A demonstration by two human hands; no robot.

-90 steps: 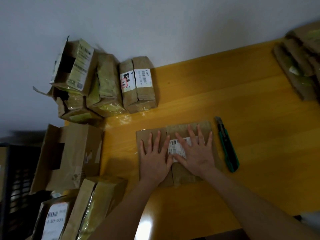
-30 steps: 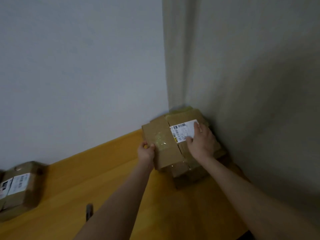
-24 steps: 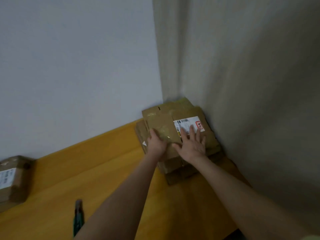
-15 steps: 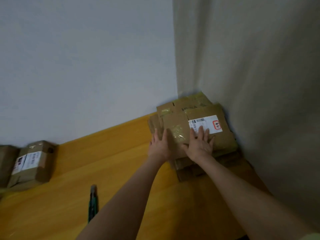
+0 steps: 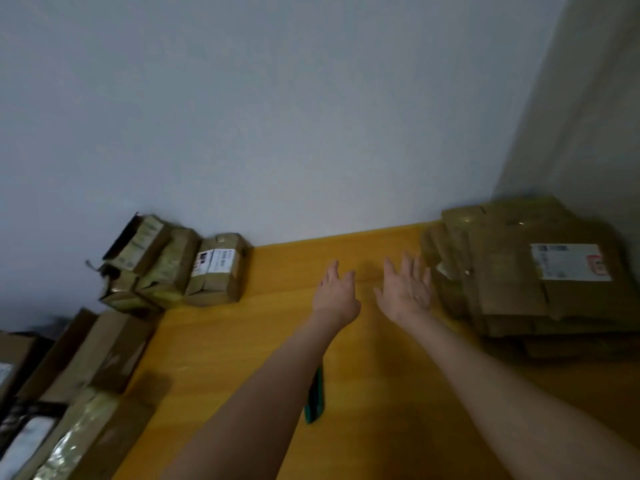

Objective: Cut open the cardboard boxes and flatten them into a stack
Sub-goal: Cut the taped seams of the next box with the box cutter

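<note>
**A:** How far along is the person?

**B:** Partway, judging by the layout. A stack of flattened boxes (image 5: 512, 282) lies at 3 o'clock on the desk (image 5: 381, 358), pushed into the far corner. A white shipping label (image 5: 569, 261) lies face up on its top sheet.

**A:** And what is left?

**B:** Plenty. At 9 o'clock a cluster of small taped boxes (image 5: 214, 268) stands against the wall (image 5: 277, 116), with 1 open box (image 5: 136, 242) leaning on top. At 7 o'clock larger cartons (image 5: 93, 351) sit by the desk's edge. None of these looks flattened.

**A:** The hands?

**B:** The left hand (image 5: 337, 296) and right hand (image 5: 405, 289) are side by side at 12 o'clock, over bare desk between the stack and the cluster. The fingers (image 5: 410, 271) of both are straight and spread, and they hold nothing. The right hand is just beside the stack's edge; whether it touches cannot be told.

**A:** The cutter?

**B:** A green utility knife (image 5: 316, 403) lies on the desk at 6 o'clock. It is mostly hidden under the left forearm, so the blade is out of sight.

**A:** Anything else unclear?

**B:** The view is blurred. The stack's sheets cannot be counted and the label's print is unreadable. The cartons at 7 o'clock are cut off by the frame's edge. Whether the hands rest on the desk or hover above it cannot be told.
</note>
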